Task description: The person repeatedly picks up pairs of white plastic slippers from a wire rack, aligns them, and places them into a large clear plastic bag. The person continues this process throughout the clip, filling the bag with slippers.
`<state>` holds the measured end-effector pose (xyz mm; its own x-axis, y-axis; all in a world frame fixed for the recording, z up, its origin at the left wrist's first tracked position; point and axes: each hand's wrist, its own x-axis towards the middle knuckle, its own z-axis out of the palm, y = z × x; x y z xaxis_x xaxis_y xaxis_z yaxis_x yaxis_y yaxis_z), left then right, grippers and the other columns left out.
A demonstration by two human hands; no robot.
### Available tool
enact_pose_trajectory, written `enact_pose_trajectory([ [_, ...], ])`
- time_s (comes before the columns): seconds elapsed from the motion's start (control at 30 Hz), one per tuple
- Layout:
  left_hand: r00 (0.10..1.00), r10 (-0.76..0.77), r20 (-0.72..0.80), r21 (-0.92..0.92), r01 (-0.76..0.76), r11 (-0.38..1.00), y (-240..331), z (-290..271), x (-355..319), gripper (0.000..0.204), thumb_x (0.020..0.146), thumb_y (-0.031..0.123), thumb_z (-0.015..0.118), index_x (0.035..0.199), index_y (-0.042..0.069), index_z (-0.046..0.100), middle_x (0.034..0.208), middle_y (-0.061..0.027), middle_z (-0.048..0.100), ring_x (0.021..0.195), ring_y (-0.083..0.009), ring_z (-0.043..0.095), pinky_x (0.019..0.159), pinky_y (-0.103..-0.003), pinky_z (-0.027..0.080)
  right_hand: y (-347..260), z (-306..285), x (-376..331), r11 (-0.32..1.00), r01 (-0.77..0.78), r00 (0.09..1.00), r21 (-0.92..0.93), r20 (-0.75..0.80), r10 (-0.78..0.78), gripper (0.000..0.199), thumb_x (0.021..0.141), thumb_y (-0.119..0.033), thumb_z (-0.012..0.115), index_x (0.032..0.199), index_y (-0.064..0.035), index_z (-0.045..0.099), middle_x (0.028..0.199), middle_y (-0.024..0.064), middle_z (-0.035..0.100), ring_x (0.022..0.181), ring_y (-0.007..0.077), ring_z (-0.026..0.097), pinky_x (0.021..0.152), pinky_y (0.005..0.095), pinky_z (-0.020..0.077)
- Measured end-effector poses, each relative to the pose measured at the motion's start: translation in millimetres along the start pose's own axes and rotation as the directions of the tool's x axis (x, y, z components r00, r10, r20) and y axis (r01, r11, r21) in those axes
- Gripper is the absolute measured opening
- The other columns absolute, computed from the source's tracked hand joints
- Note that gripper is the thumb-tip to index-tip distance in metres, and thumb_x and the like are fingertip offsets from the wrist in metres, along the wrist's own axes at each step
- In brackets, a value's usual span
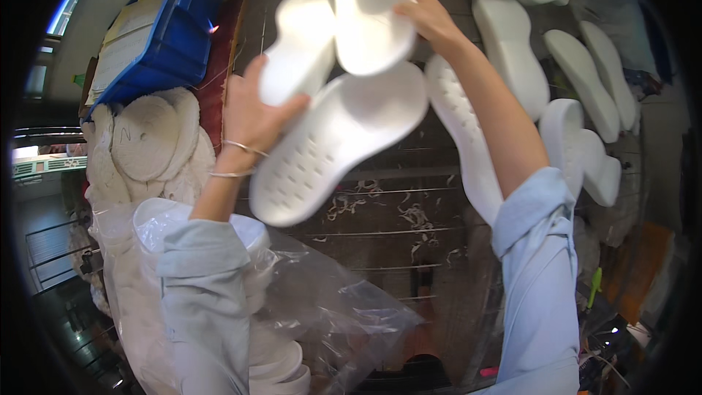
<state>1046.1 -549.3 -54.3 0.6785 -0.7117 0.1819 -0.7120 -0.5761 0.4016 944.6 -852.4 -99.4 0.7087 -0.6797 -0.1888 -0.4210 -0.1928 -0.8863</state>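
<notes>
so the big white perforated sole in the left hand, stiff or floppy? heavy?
Probably fairly stiff: the perforated sole juts out from the left hand, held near one end, with no visible sag. Likely light for its size: it looks like foam, and that hand grips a second sole too. Flat shape, so unlikely to roll.

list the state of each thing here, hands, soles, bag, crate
left hand: closed in a grip on two white soles
two white soles: held up off the bench, overlapping
right hand: grip on the top sole
top sole: raised, lying over the other two
row of soles: lying flat on the bench, side by side
plastic bag: open, crumpled
blue crate: tilted, papers inside
</notes>
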Motion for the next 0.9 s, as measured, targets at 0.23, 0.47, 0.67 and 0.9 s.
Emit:
enact_pose_trajectory([
  [0.23, 0.915, 0.011, 0.404, -0.874, 0.382, 0.301, 135.6, -1.4, -162.0, 0.09, 0.076, 0.044, 0.074, 0.14, -0.003, 0.032, 0.122, -0.0186, 0.053, 0.105, -0.025, 0.057, 0.09, -0.035, 0.047, 28.7, -208.8, -221.2, 0.902, -0.309, 0.937, -0.301, 0.064, 0.343, 0.027, 0.081, -0.025, 0.061, 0.09, -0.0002, 0.067, 0.068, 0.0033, 0.061, 0.053, 0.0109, 0.055, 0.045, 0.0246, 0.0395],
  [0.47, 0.65, 0.264, 0.712, -0.295, 0.618, -0.729, 208.6, 2.5, -346.9, 0.103, 0.071, 0.079, 0.052, 0.143, 0.008, 0.032, 0.125, -0.0232, 0.051, 0.088, -0.0388, 0.058, 0.065, -0.041, 0.051, -6.4, -298.3, -292.6, 0.81, 0.068, 0.937, -0.583, 0.316, 0.148, 0.057, 0.08, -0.043, 0.07, 0.115, 0.0005, 0.062, 0.091, 0.0075, 0.066, 0.076, 0.0121, 0.06, 0.061, 0.0246, 0.0472],
  [0.67, 0.417, 0.501, 0.759, -0.008, 0.774, -0.633, 229.2, -2.1, -417.1, 0.107, 0.067, 0.062, 0.067, 0.149, 0.011, 0.023, 0.138, -0.0275, 0.041, 0.113, -0.0482, 0.051, 0.098, -0.057, 0.043, 39.8, -241.9, -86.7, 0.851, -0.376, 0.91, 0.367, -0.025, 0.413, 0.065, 0.081, -0.044, 0.071, 0.118, 0.0057, 0.052, 0.11, 0.0175, 0.057, 0.087, 0.0265, 0.065, 0.077, 0.0347, 0.0564],
  [0.9, 0.292, 0.337, 0.895, -0.354, 0.925, 0.137, 168.0, -52.0, -328.6, 0.088, 0.078, 0.039, 0.075, 0.146, 0.004, 0.031, 0.144, -0.016, 0.041, 0.13, -0.0259, 0.043, 0.108, -0.042, 0.035, 89.2, -319.4, -67.2, 0.921, -0.152, 0.988, 0.359, 0.085, 0.13, 0.048, 0.074, -0.012, 0.072, 0.118, 0.0002, 0.057, 0.104, 0.0095, 0.062, 0.092, 0.0189, 0.063, 0.081, 0.0332, 0.0527],
])
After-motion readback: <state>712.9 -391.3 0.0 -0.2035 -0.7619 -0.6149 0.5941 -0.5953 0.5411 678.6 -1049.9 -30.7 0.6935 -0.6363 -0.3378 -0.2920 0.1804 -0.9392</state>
